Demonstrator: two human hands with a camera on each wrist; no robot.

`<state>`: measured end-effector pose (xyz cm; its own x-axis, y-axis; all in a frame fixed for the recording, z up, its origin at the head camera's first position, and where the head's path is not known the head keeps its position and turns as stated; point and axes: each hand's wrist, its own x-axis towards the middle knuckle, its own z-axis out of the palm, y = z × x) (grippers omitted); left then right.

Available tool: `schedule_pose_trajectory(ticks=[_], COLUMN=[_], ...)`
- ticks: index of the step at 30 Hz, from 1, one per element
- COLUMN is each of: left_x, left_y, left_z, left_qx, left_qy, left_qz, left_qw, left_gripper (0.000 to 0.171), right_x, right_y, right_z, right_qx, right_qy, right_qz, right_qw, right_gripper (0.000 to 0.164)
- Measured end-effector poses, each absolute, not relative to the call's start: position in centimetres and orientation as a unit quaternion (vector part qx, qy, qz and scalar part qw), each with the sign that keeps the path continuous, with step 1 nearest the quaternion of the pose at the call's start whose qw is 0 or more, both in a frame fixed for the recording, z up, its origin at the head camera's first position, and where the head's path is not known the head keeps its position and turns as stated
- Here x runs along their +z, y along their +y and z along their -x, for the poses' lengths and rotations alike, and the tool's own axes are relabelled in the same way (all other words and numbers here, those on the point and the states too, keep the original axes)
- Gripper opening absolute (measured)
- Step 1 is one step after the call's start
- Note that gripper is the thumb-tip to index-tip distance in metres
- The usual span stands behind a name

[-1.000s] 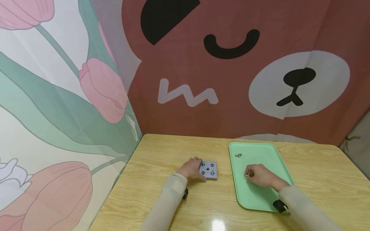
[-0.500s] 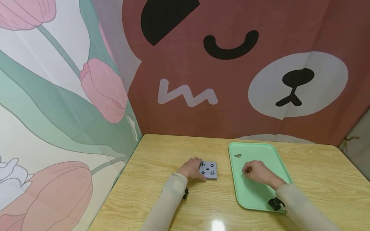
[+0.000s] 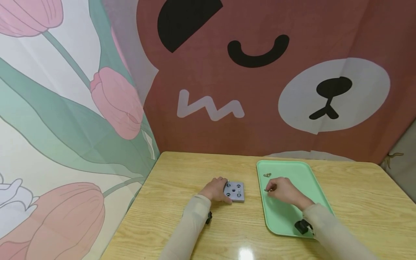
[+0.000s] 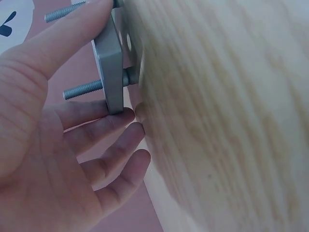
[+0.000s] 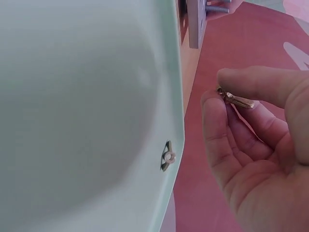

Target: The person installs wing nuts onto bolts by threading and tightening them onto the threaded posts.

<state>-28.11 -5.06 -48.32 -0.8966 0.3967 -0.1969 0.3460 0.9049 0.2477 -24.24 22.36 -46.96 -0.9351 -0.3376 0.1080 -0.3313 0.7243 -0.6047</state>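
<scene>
Green tray (image 3: 294,171) — right hand (image 3: 284,190) has shifted left; wing nut (image 5: 240,101) pinched.

Hands (image 3: 214,190) (image 3: 286,190) apart — both in a grip

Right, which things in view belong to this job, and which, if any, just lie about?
Likely the job's: metal plate, held by the left hand; two bolts through it; wing nut pinched by the right hand; second wing nut; the tray beneath it.
Likely not: bear hanging, tulip hanging; both backdrop.
</scene>
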Motion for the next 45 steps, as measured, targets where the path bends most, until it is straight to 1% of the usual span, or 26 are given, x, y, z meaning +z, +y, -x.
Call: schedule_pose_trajectory(ticks=[4,13,18,27,33,39,45], left_x=[-48.4,-48.5,-48.6,-48.7,-48.5,-48.5,-48.6], left_y=[-5.1,-5.1,-5.1,-5.1,-5.2,-5.4,-5.5], left_z=[28.2,28.2,28.1,28.1,28.1,28.2,28.2], left_qx=[0.108,0.114,0.113,0.12,0.125,0.127,0.13], left_qy=[0.968,0.967,0.968,0.968,0.966,0.964,0.963], left_qz=[-0.192,-0.192,-0.192,-0.19,-0.192,-0.199,-0.201], left_qw=[0.122,0.12,0.115,0.115,0.117,0.122,0.124], left_gripper=[0.089,0.089,0.088,0.088,0.088,0.087,0.088], right_x=[-47.0,-47.4,-47.3,-47.4,-47.8,-48.0,-47.9], right_y=[21.8,20.1,19.0,17.2,16.0,15.0,14.2], right_z=[24.5,25.1,24.9,25.0,25.6,25.7,25.6], right_qx=[-0.333,-0.322,-0.32,-0.339,-0.36,-0.377,-0.398], right_qy=[0.924,0.924,0.925,0.913,0.91,0.906,0.898], right_qz=[0.187,0.206,0.204,0.226,0.208,0.191,0.189], right_qw=[0.003,0.008,0.011,-0.011,-0.008,-0.02,0.001], right_gripper=[0.008,0.019,0.016,0.005,0.007,0.009,0.011])
